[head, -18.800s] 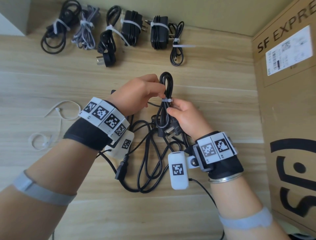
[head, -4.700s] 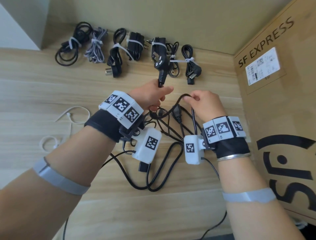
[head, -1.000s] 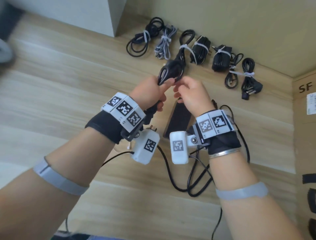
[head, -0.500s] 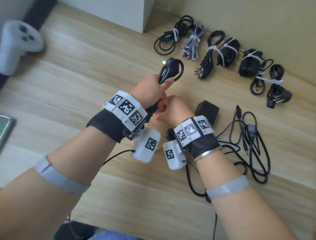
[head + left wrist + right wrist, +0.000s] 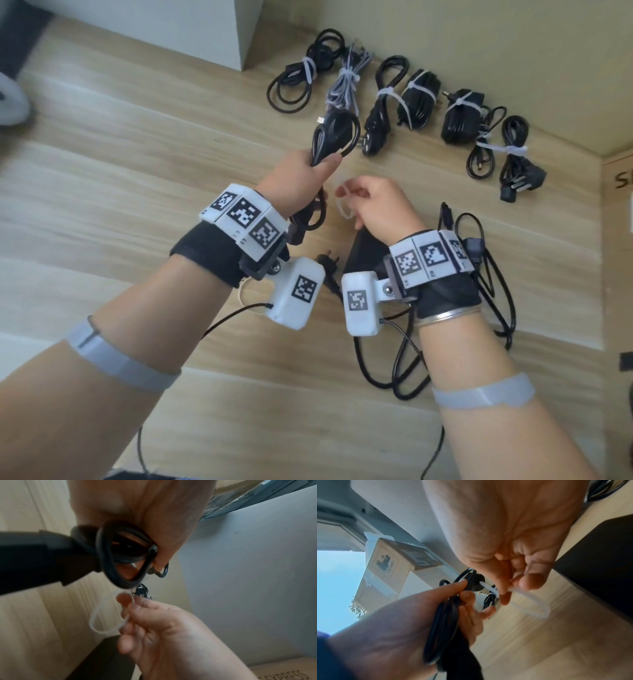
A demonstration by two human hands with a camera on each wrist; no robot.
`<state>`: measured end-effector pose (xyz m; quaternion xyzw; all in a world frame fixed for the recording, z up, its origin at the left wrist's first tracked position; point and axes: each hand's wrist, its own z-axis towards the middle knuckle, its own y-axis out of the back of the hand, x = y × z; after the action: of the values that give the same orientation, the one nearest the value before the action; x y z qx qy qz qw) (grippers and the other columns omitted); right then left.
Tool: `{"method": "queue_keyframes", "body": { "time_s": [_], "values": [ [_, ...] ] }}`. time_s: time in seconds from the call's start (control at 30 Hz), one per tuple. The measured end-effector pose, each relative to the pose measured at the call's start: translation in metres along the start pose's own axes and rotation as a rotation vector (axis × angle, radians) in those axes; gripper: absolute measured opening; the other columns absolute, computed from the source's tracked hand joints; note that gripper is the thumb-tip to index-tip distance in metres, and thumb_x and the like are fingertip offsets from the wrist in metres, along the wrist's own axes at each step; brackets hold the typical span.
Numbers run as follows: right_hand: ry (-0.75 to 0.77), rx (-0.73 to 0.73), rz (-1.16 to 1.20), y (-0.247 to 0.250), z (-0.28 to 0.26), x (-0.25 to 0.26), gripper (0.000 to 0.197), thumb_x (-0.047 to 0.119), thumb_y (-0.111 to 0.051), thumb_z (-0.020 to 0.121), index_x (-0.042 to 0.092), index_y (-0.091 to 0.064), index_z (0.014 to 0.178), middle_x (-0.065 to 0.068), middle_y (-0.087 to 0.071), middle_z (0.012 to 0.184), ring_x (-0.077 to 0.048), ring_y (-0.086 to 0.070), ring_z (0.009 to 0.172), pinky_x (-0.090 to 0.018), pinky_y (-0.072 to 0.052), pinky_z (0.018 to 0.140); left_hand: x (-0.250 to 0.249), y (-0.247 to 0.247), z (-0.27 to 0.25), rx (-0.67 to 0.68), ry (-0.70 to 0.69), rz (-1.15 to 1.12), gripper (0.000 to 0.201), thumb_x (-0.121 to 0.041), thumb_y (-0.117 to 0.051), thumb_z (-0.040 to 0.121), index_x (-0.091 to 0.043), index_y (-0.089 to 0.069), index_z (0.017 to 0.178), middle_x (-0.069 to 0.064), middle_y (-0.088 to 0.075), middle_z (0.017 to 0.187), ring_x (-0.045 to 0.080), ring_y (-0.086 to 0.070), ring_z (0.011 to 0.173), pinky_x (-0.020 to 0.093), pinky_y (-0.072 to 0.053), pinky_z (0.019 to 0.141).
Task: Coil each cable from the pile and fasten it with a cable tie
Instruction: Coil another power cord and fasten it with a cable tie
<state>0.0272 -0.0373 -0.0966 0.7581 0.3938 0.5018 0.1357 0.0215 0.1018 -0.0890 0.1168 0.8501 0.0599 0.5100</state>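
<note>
My left hand point(image 5: 301, 178) grips a coiled black cable point(image 5: 334, 137) above the wooden table point(image 5: 137, 154); its loops stick out above the fist, and its plug point(image 5: 34, 557) shows in the left wrist view. Just to the right, my right hand point(image 5: 373, 205) pinches a looped white cable tie point(image 5: 342, 202) between thumb and fingers, close to the coil but apart from it. The same tie point(image 5: 106, 615) point(image 5: 530, 605) appears in both wrist views. Under my right wrist lies the rest of the pile of loose black cables point(image 5: 496, 281) with a black adapter brick point(image 5: 363, 250).
Several tied cable bundles point(image 5: 397, 99) lie in a row along the back wall. A cardboard box point(image 5: 616, 274) stands at the right edge, a grey box point(image 5: 171, 24) at the back left. A white object point(image 5: 10, 99) shows at the far left.
My right hand has come up from beside my left wrist and now holds a white cable tie next to the coil. My left hand keeps holding the coil. The view has swung slightly.
</note>
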Motion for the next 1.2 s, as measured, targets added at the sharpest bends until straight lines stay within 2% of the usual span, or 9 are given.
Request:
{"method": "queue_keyframes", "body": {
  "time_s": [0.1, 0.2, 0.37, 0.53, 0.67, 0.8, 0.9, 1.03, 1.2],
  "values": [
    [-0.012, 0.039, 0.106, 0.0, -0.002, -0.004, 0.026, 0.006, -0.046, 0.093, 0.024, -0.059, 0.079, 0.008, -0.057, 0.065, -0.014, -0.049, 0.048, -0.028, -0.044, 0.063, -0.003, -0.012, -0.001, 0.11, 0.009, -0.054, 0.022, -0.035, -0.047, 0.094, -0.019, -0.052, 0.082, 0.001, -0.057, 0.071, 0.022, -0.058, 0.068, 0.034, -0.053, 0.067],
    [-0.068, 0.054, 0.285, -0.001, -0.003, -0.012, 0.024, 0.004, -0.049, 0.092, 0.022, -0.057, 0.079, -0.006, -0.06, 0.072, -0.015, -0.053, 0.052, -0.038, -0.051, 0.072, -0.001, -0.018, 0.001, 0.126, 0.008, -0.034, 0.025, -0.034, -0.048, 0.094, -0.017, -0.053, 0.077, 0.002, -0.057, 0.07, 0.021, -0.056, 0.069, 0.033, -0.051, 0.068],
    [-0.16, 0.079, 0.568, 0.008, -0.011, -0.018, 0.017, -0.005, -0.047, 0.09, 0.007, -0.049, 0.078, -0.005, -0.049, 0.064, -0.007, -0.056, 0.051, -0.024, -0.058, 0.069, 0.003, -0.018, 0.005, 0.089, 0.069, 0.012, 0.024, -0.038, -0.047, 0.094, -0.019, -0.051, 0.08, 0.001, -0.056, 0.07, 0.022, -0.056, 0.071, 0.029, -0.046, 0.066],
    [0.0, -0.05, 0.434, 0.011, -0.013, -0.021, 0.019, -0.004, -0.048, 0.084, 0.011, -0.046, 0.074, -0.002, -0.048, 0.074, -0.014, -0.054, 0.07, -0.027, -0.058, 0.073, 0.003, -0.023, 0.008, 0.06, 0.1, 0.39, 0.027, -0.037, -0.042, 0.095, -0.013, -0.054, 0.087, 0.003, -0.051, 0.071, 0.016, -0.049, 0.063, 0.025, -0.037, 0.059],
    [0.162, -0.125, 0.3, 0.007, -0.013, -0.018, 0.014, 0.01, -0.06, 0.084, 0.017, -0.055, 0.073, 0.005, -0.058, 0.072, -0.017, -0.066, 0.068, -0.033, -0.057, 0.072, -0.001, -0.033, 0.006, 0.155, 0.148, 0.651, 0.036, -0.029, -0.034, 0.098, -0.006, -0.046, 0.123, 0.017, -0.043, 0.125, 0.033, -0.044, 0.116, 0.037, -0.035, 0.096],
    [0.33, -0.277, 0.195, 0.004, -0.011, -0.012, 0.008, 0.011, -0.067, 0.081, 0.013, -0.062, 0.075, 0.011, -0.057, 0.079, -0.01, -0.057, 0.071, -0.022, -0.049, 0.068, 0.009, -0.039, 0.006, 0.137, 0.189, 0.772, 0.053, -0.04, -0.036, 0.094, -0.006, -0.031, 0.135, 0.016, -0.03, 0.139, 0.032, -0.03, 0.13, 0.041, -0.027, 0.104],
    [0.408, -0.321, 0.203, 0.003, -0.009, -0.01, 0.006, 0.009, -0.069, 0.077, 0.008, -0.064, 0.074, 0.005, -0.06, 0.089, -0.014, -0.056, 0.072, -0.026, -0.05, 0.071, 0.017, -0.039, 0.008, 0.104, 0.149, 0.803, 0.057, -0.042, -0.04, 0.092, -0.006, -0.028, 0.136, 0.016, -0.03, 0.138, 0.032, -0.023, 0.132, 0.043, -0.024, 0.106],
    [0.257, -0.248, 0.242, 0.001, -0.002, -0.012, 0.005, 0.01, -0.071, 0.078, 0.008, -0.066, 0.077, -0.007, -0.069, 0.079, -0.008, -0.06, 0.062, -0.039, -0.057, 0.069, 0.016, -0.039, 0.007, 0.068, 0.032, 0.646, 0.06, -0.041, -0.047, 0.09, -0.011, -0.028, 0.138, 0.015, -0.031, 0.134, 0.032, -0.028, 0.128, 0.039, -0.026, 0.103],
    [0.188, -0.257, 0.274, 0.0, 0.0, -0.017, 0.007, 0.009, -0.068, 0.082, 0.006, -0.063, 0.079, 0.007, -0.06, 0.068, 0.001, -0.058, 0.059, -0.025, -0.057, 0.062, 0.011, -0.027, 0.005, 0.137, -0.109, 0.526, 0.058, -0.02, -0.052, 0.087, -0.022, -0.025, 0.139, 0.016, -0.041, 0.121, 0.035, -0.038, 0.118, 0.042, -0.031, 0.099]
  ]
}}
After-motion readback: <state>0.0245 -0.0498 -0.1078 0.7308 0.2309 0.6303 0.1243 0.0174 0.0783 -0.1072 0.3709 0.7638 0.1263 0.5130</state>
